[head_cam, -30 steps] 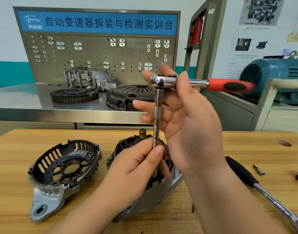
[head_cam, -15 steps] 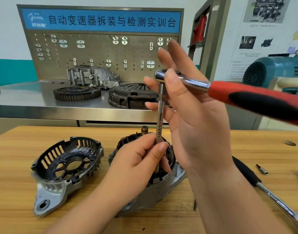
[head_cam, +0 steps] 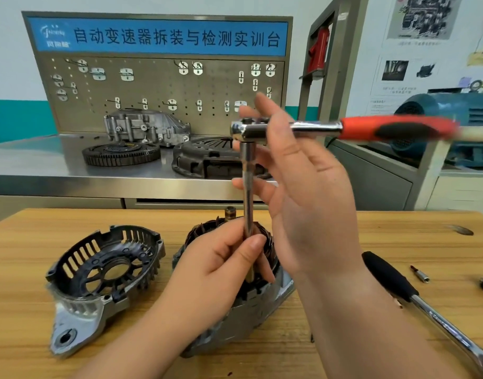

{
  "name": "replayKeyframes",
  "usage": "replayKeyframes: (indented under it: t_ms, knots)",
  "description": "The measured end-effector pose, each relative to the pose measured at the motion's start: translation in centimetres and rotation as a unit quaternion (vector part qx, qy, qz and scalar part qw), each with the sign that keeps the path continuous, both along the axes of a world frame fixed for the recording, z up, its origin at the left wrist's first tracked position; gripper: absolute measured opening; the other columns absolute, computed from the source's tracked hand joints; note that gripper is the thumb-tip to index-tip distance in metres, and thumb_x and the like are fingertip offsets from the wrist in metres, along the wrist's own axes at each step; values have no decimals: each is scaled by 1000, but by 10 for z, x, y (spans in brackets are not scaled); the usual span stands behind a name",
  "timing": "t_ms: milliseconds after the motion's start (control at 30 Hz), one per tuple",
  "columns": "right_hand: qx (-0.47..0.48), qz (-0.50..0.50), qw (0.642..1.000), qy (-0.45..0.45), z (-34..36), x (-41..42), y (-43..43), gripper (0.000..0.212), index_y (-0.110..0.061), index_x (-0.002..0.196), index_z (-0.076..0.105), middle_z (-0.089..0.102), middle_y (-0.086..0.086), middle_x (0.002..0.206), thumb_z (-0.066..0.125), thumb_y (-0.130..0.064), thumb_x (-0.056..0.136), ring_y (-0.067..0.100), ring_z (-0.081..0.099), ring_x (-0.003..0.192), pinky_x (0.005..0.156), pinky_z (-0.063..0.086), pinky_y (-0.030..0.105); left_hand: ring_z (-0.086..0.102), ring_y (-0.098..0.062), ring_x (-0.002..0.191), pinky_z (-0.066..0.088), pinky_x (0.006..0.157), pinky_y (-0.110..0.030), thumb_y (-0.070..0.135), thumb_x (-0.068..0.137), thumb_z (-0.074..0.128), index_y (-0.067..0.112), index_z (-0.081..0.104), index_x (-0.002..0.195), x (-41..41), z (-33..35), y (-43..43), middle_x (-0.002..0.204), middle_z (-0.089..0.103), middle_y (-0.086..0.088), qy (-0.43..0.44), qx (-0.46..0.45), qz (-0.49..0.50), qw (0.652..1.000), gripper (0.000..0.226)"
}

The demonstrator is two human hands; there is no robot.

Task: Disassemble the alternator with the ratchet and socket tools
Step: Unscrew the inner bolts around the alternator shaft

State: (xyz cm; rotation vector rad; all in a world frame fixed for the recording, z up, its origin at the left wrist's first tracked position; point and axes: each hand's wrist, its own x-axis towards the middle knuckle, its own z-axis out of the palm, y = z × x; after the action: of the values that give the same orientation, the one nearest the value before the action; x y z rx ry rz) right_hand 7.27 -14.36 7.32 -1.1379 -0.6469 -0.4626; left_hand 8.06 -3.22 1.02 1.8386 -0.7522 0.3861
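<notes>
Left hand (head_cam: 221, 266) pinches the lower end of the slim steel extension bar (head_cam: 247, 187), directly above the grey cast alternator body with copper windings (head_cam: 251, 310). Right hand (head_cam: 303, 192), fingers spread, pinches the head of the chrome ratchet with red-and-black handle (head_cam: 371, 129) atop the bar. Detached dark slotted end cover (head_cam: 98, 274) lies left of the left hand.

place: automotive training workshop | evidence: pegboard (head_cam: 158, 88), steel bench (head_cam: 43, 165) with clutch parts (head_cam: 204, 157)

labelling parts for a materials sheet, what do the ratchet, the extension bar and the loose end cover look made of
Ratchet: mirror-bright shank, likely chromed steel; matte red-and-black grip, probably rubber or plastic. Extension bar: smooth, shiny, likely steel too. Loose end cover: dull grey, rough-cast ribs, probably cast aluminium.
</notes>
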Motion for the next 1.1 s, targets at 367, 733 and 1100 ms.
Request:
replayKeyframes:
  t_ms: [367, 733, 1100]
  knots:
    - [20, 133, 987, 89, 5, 0, -3, 43, -18, 120, 57, 75, 3, 100, 30, -45, 100, 19, 71, 74, 61, 53, 27, 60, -41, 75, 48, 68, -53, 52, 89, 38, 22, 61, 96, -4, 0, -1, 85, 71, -1, 11, -18, -8, 1000, 38]
    - [-21, 6, 997, -69, 3, -2, 0, 30, -26, 119, 62, 68, -4, 116, 54, -19, 91, 16, 67, 93, 68, 53, 25, 63, -30, 64, 48, 64, -38, 50, 88, 44, 12, 63, 93, -2, -1, -4, 70, 70, 10, -9, -3, 18, 1000, 44]
    - [-6, 143, 985, 93, 4, 2, -7, 53, -9, 112, 54, 76, 9, 90, 21, -48, 100, 20, 70, 67, 58, 54, 26, 64, -18, 80, 48, 75, -39, 50, 90, 35, 28, 60, 97, -2, -1, 1, 89, 71, 16, -6, 7, -7, 1000, 34]
